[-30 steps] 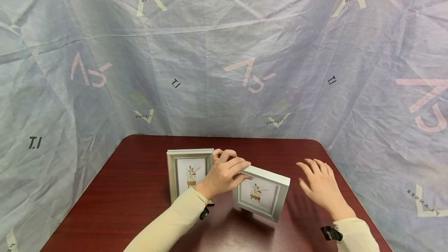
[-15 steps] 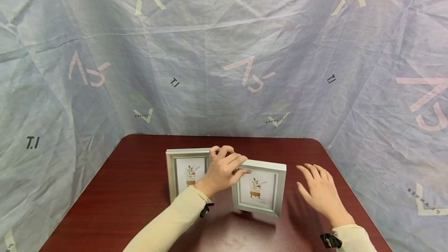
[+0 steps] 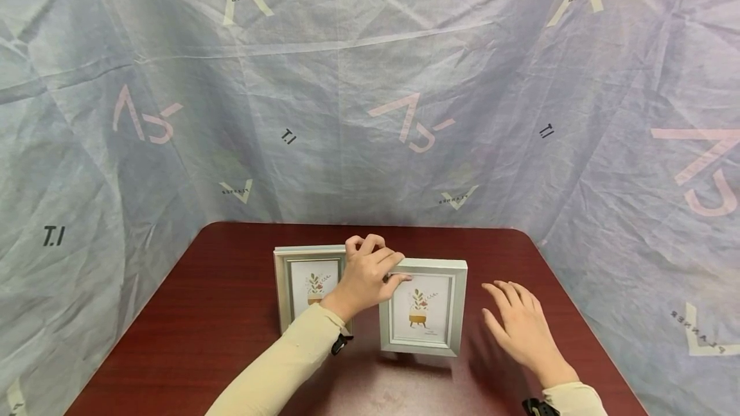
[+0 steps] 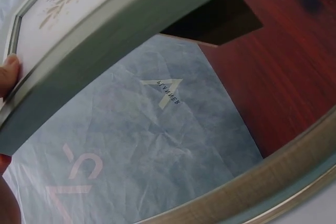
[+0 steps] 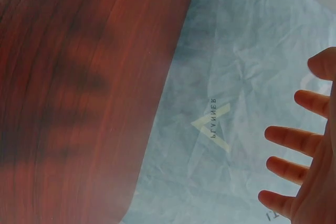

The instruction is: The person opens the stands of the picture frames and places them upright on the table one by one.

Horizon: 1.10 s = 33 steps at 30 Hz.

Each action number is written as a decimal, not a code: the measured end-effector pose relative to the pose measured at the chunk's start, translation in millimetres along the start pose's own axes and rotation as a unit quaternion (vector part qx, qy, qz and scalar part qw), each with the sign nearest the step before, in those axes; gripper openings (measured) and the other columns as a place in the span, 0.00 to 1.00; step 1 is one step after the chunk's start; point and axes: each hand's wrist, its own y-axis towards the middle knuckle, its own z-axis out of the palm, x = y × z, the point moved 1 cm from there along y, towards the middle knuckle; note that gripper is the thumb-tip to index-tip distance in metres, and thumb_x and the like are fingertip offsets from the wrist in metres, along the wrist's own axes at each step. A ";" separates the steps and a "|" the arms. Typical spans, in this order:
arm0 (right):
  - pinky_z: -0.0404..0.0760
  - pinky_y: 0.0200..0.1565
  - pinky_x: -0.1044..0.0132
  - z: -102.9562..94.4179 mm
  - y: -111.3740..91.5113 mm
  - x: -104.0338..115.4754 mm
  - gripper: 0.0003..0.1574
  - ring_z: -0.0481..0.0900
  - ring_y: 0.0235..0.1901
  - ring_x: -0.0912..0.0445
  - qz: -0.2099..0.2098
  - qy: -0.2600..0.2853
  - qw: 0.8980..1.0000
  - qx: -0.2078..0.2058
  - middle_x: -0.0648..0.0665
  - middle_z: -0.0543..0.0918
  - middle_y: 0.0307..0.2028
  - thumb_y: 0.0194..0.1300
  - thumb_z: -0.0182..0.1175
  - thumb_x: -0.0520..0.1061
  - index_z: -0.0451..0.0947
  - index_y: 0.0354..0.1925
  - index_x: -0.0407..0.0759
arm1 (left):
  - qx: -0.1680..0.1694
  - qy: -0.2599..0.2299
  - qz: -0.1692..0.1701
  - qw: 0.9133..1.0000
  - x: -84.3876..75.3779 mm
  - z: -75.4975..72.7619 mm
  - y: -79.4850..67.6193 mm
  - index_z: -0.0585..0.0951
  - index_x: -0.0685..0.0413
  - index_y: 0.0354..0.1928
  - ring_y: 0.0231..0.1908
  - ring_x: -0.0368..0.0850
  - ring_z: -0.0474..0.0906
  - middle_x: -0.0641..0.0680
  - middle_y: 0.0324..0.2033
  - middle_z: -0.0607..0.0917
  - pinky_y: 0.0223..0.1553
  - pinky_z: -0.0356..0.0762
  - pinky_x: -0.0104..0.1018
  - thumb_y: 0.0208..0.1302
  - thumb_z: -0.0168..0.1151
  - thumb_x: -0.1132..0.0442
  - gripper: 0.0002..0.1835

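Note:
My left hand (image 3: 365,282) pinches the upper left corner of a pale picture frame (image 3: 423,307), thumb on its front and fingers over the top. Inside the frame is a print of a potted plant. A dark shadow lies under its bottom edge; whether it touches the table, I cannot tell. In the left wrist view a dark support leg (image 4: 218,19) sticks out behind the held frame (image 4: 79,59). A matching picture frame (image 3: 312,284) stands upright to the left, partly hidden by my left hand and forearm. My right hand (image 3: 519,323) hovers right of the held frame, fingers spread, holding nothing.
The dark red wooden table (image 3: 191,313) has rounded far corners. Grey printed cloth (image 3: 341,108) hangs behind it and along both sides.
The held picture frame has turned from slanted to nearly level and faces forward more, shifting slightly left and up with my left hand. My right hand has moved slightly left and down.

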 end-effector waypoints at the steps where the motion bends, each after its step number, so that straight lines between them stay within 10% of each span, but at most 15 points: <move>1: 0.64 0.53 0.36 0.3 -0.1 1.1 0.28 0.69 0.55 0.34 -0.002 0.002 1.000 0.000 0.35 0.77 0.53 0.58 0.62 0.45 0.75 0.57 0.41 | 0.002 0.001 -0.001 1.000 0.2 0.2 0.3 0.86 0.50 0.35 0.41 0.48 0.73 0.45 0.29 0.86 0.45 0.59 0.54 0.48 0.79 0.51 0.16; 33: 0.69 0.52 0.38 25.4 -9.6 42.5 0.29 0.74 0.52 0.35 -0.055 0.021 0.998 -0.007 0.34 0.80 0.50 0.68 0.56 0.57 0.77 0.50 0.32 | 0.027 0.024 -0.056 0.998 4.8 -2.1 7.6 0.88 0.50 0.37 0.44 0.49 0.75 0.47 0.31 0.88 0.47 0.60 0.54 0.51 0.78 0.49 0.16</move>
